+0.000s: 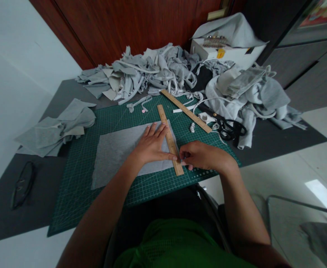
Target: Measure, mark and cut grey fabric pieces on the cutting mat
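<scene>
A rectangle of grey fabric (113,149) lies flat on a green cutting mat (79,163). Across its right end runs a wooden ruler (171,143), slanting toward my body. My left hand (152,145) rests with fingers spread, its fingertips and thumb pressing on the ruler and its palm over the fabric. Just right of the ruler's near end, my right hand (198,154) is closed in a pinch at the fabric's right edge. Something small and light shows at its fingertips, too little to name.
A second wooden ruler (186,110) and black-handled scissors (230,128) lie on the mat's right side. Heaped grey scraps (152,70) line the back, with another fabric pile (258,93) at right. Fabric pieces (60,126) and glasses (23,184) lie left. A white box (236,57) stands behind.
</scene>
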Demonstrator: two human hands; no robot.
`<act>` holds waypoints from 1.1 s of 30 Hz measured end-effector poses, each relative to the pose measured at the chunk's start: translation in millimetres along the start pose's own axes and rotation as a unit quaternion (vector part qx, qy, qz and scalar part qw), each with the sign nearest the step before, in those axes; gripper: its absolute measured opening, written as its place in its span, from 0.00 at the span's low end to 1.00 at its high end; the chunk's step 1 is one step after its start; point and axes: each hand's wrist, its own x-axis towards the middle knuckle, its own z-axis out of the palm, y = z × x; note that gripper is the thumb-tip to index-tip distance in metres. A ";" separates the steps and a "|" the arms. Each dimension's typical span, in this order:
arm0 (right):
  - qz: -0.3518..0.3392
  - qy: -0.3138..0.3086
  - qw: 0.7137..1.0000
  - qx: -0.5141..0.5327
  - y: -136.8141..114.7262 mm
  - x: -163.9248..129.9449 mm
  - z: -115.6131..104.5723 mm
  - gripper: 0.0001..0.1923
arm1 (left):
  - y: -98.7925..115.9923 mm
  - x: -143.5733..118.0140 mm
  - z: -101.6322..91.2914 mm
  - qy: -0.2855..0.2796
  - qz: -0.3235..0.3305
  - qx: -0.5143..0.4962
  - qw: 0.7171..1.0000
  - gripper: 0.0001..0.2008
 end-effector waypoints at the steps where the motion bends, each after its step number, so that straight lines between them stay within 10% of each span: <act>1: 0.001 -0.002 1.000 0.000 -0.2 -0.2 -0.1 0.04 | -0.2 0.0 0.2 0.000 0.000 0.001 1.000 0.68; 33: 0.015 -0.003 1.000 -0.019 -4.7 -2.7 -1.5 0.06 | 1.8 -0.1 -2.2 -0.010 -0.005 0.006 1.000 0.69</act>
